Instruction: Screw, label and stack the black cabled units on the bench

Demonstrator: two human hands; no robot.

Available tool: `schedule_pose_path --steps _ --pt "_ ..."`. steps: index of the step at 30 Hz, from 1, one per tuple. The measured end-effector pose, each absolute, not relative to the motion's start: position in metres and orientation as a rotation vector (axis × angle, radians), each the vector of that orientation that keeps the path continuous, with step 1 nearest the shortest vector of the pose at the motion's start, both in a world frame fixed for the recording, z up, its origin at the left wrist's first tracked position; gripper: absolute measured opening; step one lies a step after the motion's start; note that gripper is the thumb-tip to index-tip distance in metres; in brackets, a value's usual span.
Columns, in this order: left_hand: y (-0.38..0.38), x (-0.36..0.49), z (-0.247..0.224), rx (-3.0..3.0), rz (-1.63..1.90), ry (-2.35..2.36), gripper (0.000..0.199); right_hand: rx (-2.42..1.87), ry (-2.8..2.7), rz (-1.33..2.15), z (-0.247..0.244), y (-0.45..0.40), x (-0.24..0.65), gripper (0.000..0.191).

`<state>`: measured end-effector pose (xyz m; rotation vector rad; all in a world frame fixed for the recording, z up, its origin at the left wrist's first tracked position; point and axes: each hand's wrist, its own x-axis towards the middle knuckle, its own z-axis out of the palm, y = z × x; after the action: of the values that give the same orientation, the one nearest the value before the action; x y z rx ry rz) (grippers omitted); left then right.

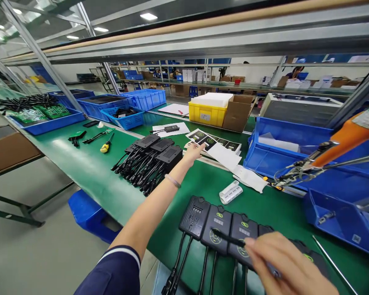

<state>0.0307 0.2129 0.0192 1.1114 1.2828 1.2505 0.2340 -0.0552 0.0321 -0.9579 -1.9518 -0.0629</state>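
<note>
My left hand (pixel 194 153) stretches out over a stack of label sheets (pixel 224 142) printed with black labels. Its fingertips are at the edge of one label, fingers extended; whether they grip it is hard to see. My right hand (pixel 284 258) is closed on black tweezers (pixel 229 237), whose tips point left above the row of controllers. In that row, the leftmost black controller (pixel 194 217) has a bare front with its digit display and button cut-outs showing. Beside it, another controller (pixel 217 229) carries a black label with a green ring. My right hand partly covers the others.
Stacked black controllers (pixel 153 149) with cables lie left of my left arm. White rolls (pixel 230 192) sit mid-bench. An orange electric screwdriver (pixel 350 135) hangs at right by blue bins (pixel 289 135). Behind stands a yellow crate (pixel 204 114). A metal rod (pixel 333 264) lies front right.
</note>
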Motion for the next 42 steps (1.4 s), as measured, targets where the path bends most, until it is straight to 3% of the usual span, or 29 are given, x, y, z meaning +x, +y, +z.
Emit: schedule_pose_path --steps 4,9,13,22,42 --pt "0.142 -0.012 0.000 1.338 1.165 1.284 0.029 -1.222 -1.559 0.385 0.016 -0.023 0.224 0.003" --pt "0.028 -0.063 -0.035 1.613 1.017 1.298 0.013 -1.299 -1.188 1.027 -0.025 0.017 0.195 0.025" --pt "-0.026 -0.075 -0.074 2.082 0.994 1.220 0.020 -1.322 -1.084 1.250 -0.052 0.033 0.178 0.035" --pt "-0.039 -0.066 -0.106 2.457 1.301 1.244 0.020 -1.417 -1.143 1.222 -0.070 0.041 0.166 0.034" --pt "-0.039 -0.064 -0.104 2.441 1.265 1.289 0.021 -1.541 -1.235 1.130 -0.063 0.040 0.165 0.030"
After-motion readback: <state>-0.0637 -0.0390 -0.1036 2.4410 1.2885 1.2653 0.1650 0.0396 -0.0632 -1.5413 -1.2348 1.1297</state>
